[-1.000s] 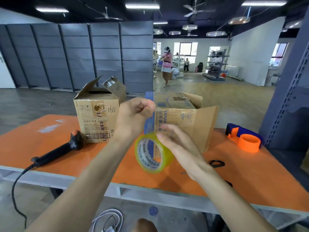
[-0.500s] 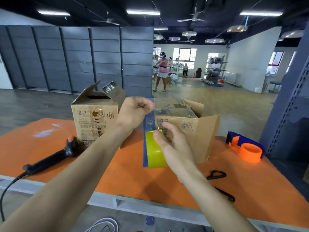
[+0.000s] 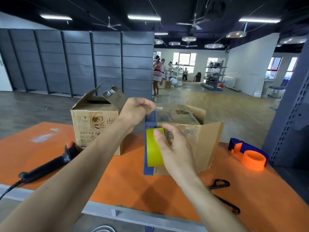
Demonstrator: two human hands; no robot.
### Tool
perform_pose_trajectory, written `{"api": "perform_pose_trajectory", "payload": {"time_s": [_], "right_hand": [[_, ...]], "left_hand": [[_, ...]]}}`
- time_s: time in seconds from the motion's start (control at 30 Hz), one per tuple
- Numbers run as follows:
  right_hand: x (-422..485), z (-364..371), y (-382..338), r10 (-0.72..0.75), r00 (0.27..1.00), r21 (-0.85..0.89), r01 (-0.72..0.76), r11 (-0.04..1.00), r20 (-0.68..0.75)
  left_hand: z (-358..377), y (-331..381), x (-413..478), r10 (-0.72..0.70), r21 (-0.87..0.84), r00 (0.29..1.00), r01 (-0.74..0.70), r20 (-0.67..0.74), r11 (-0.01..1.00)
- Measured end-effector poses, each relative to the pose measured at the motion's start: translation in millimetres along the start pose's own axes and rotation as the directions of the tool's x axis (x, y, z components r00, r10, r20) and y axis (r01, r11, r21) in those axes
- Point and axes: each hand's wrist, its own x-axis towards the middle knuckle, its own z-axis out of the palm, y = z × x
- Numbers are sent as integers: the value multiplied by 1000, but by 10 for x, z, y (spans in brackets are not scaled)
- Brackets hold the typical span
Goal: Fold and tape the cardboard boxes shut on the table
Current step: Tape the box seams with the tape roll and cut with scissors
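Observation:
Two cardboard boxes stand on the orange table (image 3: 130,186). The left box (image 3: 93,126) has its top flaps up. The right box (image 3: 192,131) has a side flap hanging open to the right and blue tape down its near left edge. My right hand (image 3: 175,151) grips a yellow-green tape roll (image 3: 153,148) edge-on in front of that box. My left hand (image 3: 136,112) pinches the clear free end of the tape above the roll, level with the box top.
A black barcode scanner (image 3: 50,164) with its cable lies at the left. An orange and blue tape dispenser (image 3: 249,154) sits at the right by a grey rack post (image 3: 291,114). Black scissors (image 3: 220,193) lie front right. People stand far behind.
The roll has turned from face-on to edge-on. Both hands have moved forward and up toward the right box, and the pulled strip of tape has grown longer.

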Motion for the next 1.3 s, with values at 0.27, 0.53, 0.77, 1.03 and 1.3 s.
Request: {"api": "perform_pose_trajectory", "payload": {"time_s": [0.27, 0.53, 0.77, 1.03, 1.3], "right_hand": [[32, -1, 10, 1, 1000, -12, -1, 1000, -1], [6, -17, 54, -8, 1000, -25, 8, 1000, 6], [-3, -28, 94, -18, 1000, -40, 18, 999, 14], [-50, 15, 161, -41, 999, -12, 42, 999, 33], [21, -29, 170, -52, 996, -14, 53, 998, 71]], "left_hand": [[39, -57, 47, 27, 59, 1000, -27, -4, 998], [101, -158, 61, 103, 402, 994, -82, -29, 912], [84, -176, 108, 41, 312, 998, -25, -47, 950], [-97, -234, -54, 221, 230, 972, -198, -81, 953], [-136, -295, -199, 300, 252, 842, -441, 449, 861]]}}
